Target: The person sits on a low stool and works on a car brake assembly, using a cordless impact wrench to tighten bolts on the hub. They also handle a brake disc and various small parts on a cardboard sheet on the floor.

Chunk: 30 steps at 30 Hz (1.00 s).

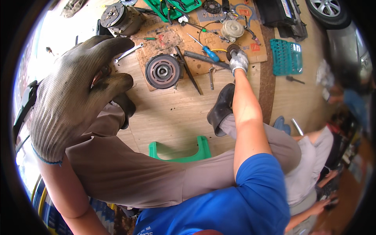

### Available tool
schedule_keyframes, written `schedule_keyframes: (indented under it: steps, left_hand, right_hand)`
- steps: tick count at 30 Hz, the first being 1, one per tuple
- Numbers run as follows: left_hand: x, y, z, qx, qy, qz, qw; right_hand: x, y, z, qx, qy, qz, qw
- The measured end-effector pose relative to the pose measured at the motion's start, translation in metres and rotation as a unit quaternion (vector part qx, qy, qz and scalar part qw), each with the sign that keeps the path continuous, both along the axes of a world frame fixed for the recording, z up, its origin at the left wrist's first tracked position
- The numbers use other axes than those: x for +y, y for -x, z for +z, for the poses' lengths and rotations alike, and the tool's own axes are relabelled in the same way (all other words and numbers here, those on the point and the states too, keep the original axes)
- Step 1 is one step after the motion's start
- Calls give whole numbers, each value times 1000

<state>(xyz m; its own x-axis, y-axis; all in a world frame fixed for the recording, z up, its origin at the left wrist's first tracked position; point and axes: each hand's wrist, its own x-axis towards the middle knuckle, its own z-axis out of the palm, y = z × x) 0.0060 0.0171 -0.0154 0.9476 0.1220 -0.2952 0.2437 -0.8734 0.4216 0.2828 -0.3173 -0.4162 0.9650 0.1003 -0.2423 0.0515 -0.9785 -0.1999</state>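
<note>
My left hand (74, 86), in a grimy knitted glove, is raised close to the camera at the left. Its fingers and thumb stand apart, and I see nothing gripped between them. My right hand (239, 62), gloved in white, reaches down to the cardboard (256, 56) and grips a small dark round metal part (232, 50). Left of it lie a blue-handled screwdriver (210, 53) and a dark metal bar (203, 57). A pulley-like round disc (163, 71) lies flat nearer the middle, beside a thin dark rod (188, 70).
A wrench (129, 52) and a cylindrical machine part (121, 19) are at the far left. Beyond are a green tool case (158, 8) and a pale round motor (232, 29). A teal socket case (286, 56) lies right, near a car wheel (329, 9). A green stool (180, 158) is below me.
</note>
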Motion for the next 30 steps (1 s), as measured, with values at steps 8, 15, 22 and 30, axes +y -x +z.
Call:
schedule_keyframes:
  steps: [8, 15, 22, 30]
  left_hand:
    - [-2, 7, -10, -58, 44, 12, 997]
    - [1, 6, -3, -41, -51, 6, 998]
    - [-14, -4, 16, -2, -63, 25, 998]
    - [-33, -40, -16, -116, -10, -17, 993]
  right_hand:
    - [-33, -4, 2, 121, -526, -230, 810]
    - [-29, 14, 24, 243, -781, -223, 530]
    - [3, 35, 90, 388, -863, -104, 307]
    - [71, 71, 227, 431, -832, 83, 340]
